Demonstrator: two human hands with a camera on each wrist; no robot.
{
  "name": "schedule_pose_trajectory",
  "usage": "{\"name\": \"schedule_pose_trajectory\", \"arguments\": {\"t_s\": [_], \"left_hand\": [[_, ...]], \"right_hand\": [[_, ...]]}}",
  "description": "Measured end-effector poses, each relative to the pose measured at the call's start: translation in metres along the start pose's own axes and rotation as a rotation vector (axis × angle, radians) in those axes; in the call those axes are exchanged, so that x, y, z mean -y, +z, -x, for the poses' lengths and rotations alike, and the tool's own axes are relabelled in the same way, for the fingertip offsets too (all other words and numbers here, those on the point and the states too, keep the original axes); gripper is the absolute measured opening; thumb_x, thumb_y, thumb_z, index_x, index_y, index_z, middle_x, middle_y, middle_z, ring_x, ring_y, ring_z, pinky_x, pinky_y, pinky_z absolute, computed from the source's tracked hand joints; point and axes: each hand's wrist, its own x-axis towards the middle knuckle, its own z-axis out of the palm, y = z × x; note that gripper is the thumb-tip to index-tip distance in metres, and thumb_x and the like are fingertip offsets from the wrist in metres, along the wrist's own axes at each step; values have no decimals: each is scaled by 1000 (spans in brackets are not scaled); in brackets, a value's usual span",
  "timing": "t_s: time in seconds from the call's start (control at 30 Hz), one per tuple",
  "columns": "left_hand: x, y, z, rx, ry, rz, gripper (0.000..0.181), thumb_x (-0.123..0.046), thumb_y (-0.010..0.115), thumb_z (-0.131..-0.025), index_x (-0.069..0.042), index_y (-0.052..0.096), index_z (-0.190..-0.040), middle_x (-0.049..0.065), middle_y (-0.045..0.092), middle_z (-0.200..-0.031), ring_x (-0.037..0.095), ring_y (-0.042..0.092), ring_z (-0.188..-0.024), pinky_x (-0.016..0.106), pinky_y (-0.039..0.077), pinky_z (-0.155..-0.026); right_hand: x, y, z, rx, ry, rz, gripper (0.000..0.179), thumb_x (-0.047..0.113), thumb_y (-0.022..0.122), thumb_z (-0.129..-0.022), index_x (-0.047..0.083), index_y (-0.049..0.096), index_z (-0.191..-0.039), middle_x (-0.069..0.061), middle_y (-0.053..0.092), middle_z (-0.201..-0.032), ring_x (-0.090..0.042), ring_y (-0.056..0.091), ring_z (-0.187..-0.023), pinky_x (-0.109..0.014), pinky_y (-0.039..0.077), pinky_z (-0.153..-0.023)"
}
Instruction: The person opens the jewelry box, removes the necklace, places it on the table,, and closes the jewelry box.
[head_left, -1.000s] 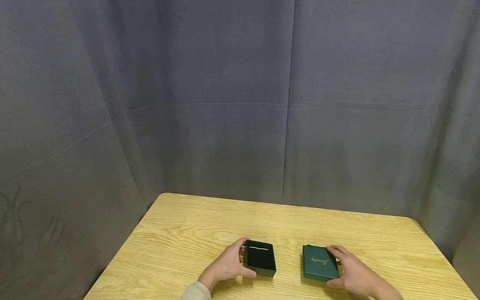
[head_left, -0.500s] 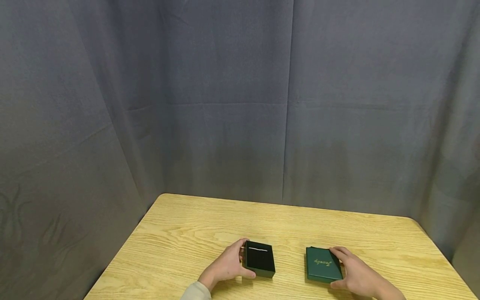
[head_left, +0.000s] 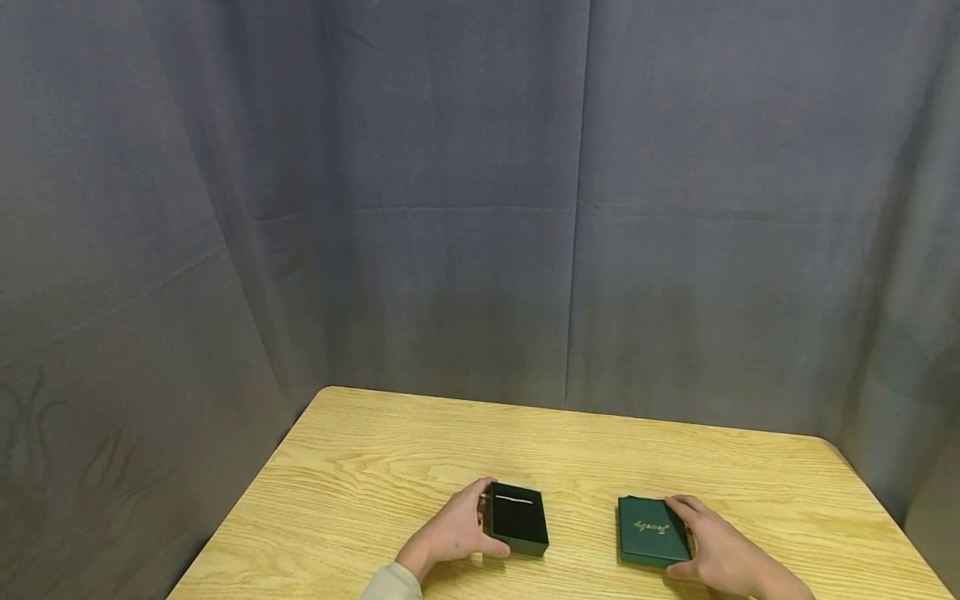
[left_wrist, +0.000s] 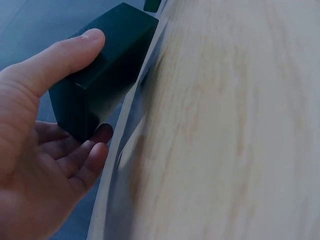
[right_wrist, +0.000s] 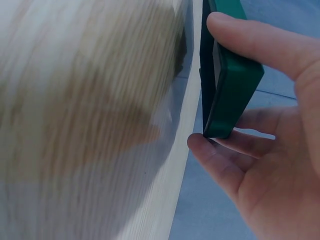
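Observation:
My left hand [head_left: 453, 527] grips the left side of a dark green jewelry box base [head_left: 519, 518], thumb on its near wall and fingers on the far side. Its open top shows a black lining with a short white strip near the far edge. In the left wrist view the base [left_wrist: 112, 47] appears raised off the table. To the right, my right hand [head_left: 716, 546] holds the green box lid [head_left: 651, 531] by its right side, gold lettering facing up. The right wrist view shows thumb and fingers pinching opposite edges of the lid [right_wrist: 240, 80], also apart from the table.
Both box parts are above a light wood-grain table [head_left: 450, 425], with a gap between them. Grey curtains [head_left: 450, 250] hang behind the table and along its sides.
My right hand has carried the lid a little to the right and slightly nearer to me. The base in my left hand has shifted only very slightly left.

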Motion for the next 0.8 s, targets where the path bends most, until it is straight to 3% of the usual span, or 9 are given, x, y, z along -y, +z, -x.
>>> {"name": "schedule_pose_trajectory", "arguments": {"t_s": [0.47, 0.8], "left_hand": [[1, 1, 0, 2, 0, -16, 101, -27, 86, -69, 3, 27, -145, 20, 41, -138, 33, 51, -116, 44, 44, -92], [1, 0, 2, 16, 1, -64, 101, -29, 85, -69, 2, 26, -145, 23, 37, -140, 34, 49, -116, 46, 44, -92]], "right_hand": [[-5, -2, 0, 15, 5, -9, 98, 37, 85, -65, -15, 38, -134, -29, 39, -132, -43, 49, -112, -51, 45, -82], [-8, -2, 0, 27, 77, -27, 98, 32, 87, -63, -13, 38, -136, -27, 39, -134, -41, 47, -115, -51, 43, -86]]}}
